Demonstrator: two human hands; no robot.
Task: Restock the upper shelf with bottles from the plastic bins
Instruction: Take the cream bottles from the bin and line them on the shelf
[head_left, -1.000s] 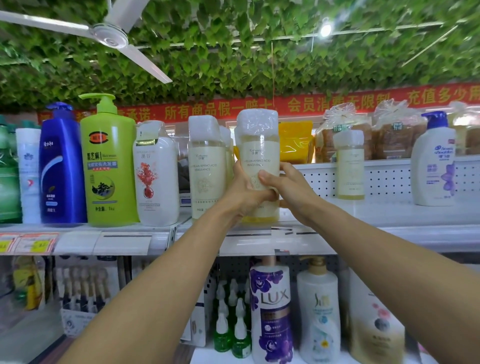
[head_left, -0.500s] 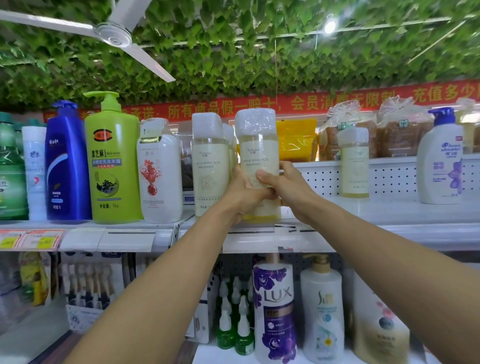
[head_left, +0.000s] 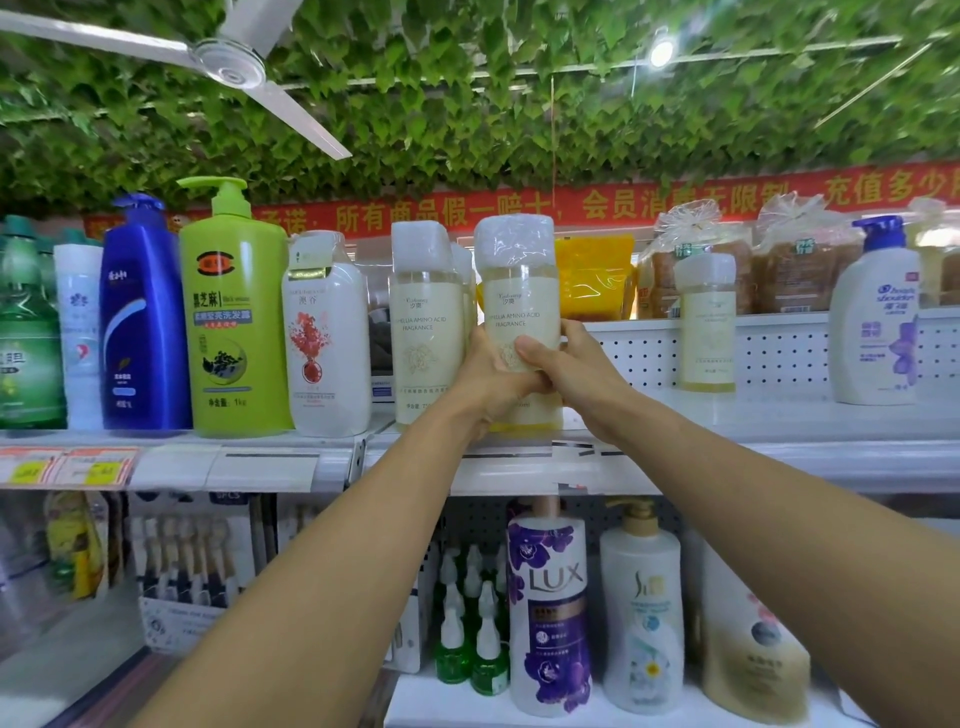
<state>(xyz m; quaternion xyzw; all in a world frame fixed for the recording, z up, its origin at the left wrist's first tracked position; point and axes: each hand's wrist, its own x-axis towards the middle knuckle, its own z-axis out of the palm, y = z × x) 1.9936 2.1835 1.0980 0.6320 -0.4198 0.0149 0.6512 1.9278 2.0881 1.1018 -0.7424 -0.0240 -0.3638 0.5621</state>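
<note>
— While both hands hold it, where's the bottle (head_left: 518, 291)?
— Upright at the upper shelf (head_left: 727, 421) front edge, just beside its twin bottle (head_left: 426, 322). Left hand (head_left: 491, 387) and right hand (head_left: 569, 371) each have their grip wrapped around its lower half.
— Room?
— Bare shelf to its right, before another matching bottle (head_left: 707, 327)

Only one view was given, from a wide-angle camera worn on the person's head. It faced forward and slightly upward at the upper shelf (head_left: 675, 457), close enough that both forearms reached out from the bottom edge. The leafy ceiling (head_left: 519, 114) filled the top, a lower shelf (head_left: 597, 712) the bottom.
</note>
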